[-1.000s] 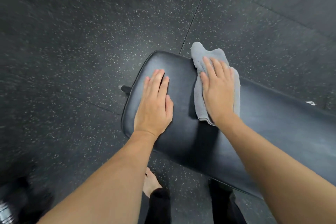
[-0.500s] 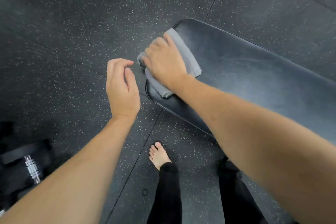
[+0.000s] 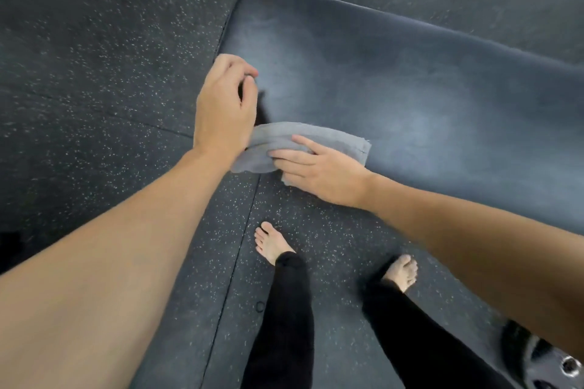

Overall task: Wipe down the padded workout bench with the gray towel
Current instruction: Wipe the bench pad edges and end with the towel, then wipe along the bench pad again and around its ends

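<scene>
Black trouser legs [image 3: 284, 309] and bare feet [image 3: 271, 241] stand on the speckled floor [image 3: 94, 41]. Beyond them, the right hand [image 3: 322, 172] presses flat-fingered on the gray towel [image 3: 331, 139], now at the padded worktop's [image 3: 410, 73] near edge rather than its end. The left hand [image 3: 224, 107], loosely curled and empty, hides the towel's left tip.

Shows dark rubber floor [image 3: 94, 41] flecked with pale specks all round. Has thin seams [image 3: 234, 271] between tiles at lower centre and left. Holds a blurred dark object [image 3: 534, 357] with a shiny spot at lower right.
</scene>
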Motion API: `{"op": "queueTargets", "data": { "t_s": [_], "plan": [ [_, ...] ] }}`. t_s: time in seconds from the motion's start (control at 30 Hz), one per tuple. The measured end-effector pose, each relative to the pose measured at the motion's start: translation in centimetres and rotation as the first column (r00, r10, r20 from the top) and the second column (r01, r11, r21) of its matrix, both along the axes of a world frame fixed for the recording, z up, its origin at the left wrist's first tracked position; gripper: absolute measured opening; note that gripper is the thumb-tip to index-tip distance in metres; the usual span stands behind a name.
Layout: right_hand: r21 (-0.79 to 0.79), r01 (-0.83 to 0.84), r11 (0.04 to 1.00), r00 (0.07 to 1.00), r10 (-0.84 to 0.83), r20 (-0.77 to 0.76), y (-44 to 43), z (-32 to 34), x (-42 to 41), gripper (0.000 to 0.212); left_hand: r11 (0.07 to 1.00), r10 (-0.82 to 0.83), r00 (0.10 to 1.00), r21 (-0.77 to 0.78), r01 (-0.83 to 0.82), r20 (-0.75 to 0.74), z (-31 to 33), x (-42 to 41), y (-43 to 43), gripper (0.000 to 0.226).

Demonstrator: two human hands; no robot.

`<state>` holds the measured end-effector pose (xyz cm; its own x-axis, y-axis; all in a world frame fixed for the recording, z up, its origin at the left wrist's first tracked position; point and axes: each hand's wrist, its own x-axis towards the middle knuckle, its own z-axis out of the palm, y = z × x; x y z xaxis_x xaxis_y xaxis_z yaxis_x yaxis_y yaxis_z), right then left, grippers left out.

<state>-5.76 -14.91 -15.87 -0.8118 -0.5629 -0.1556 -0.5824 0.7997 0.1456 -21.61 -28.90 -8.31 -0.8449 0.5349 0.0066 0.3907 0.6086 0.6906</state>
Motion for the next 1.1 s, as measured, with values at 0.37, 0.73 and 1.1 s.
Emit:
{"op": "queueTargets", "data": {
  "t_s": [0.37,0.73,1.1],
  "plan": [
    [-0.170,0.617,0.768,0.737,-0.640,-0.216,6.2,0.1,19.7,0.033,0.882,-0.321,0.936,-0.314,0.351,0.146,-3.0,8.9,7.4,0.048],
    [-0.094,0.528,0.844,0.731,-0.508,-0.455,4.9,-4.1,12.2,0.061,0.951,-0.289,0.957,-0.125,0.284,-0.031,-8.1,10.7,12.7,0.053],
    [-0.211,0.631,0.746,0.501,-0.601,-0.623,8.9,-6.0,19.0,0.056,0.944,-0.323,0.916,-0.012,0.330,-0.236,-8.4,13.5,12.6,0.037]
  ]
}}
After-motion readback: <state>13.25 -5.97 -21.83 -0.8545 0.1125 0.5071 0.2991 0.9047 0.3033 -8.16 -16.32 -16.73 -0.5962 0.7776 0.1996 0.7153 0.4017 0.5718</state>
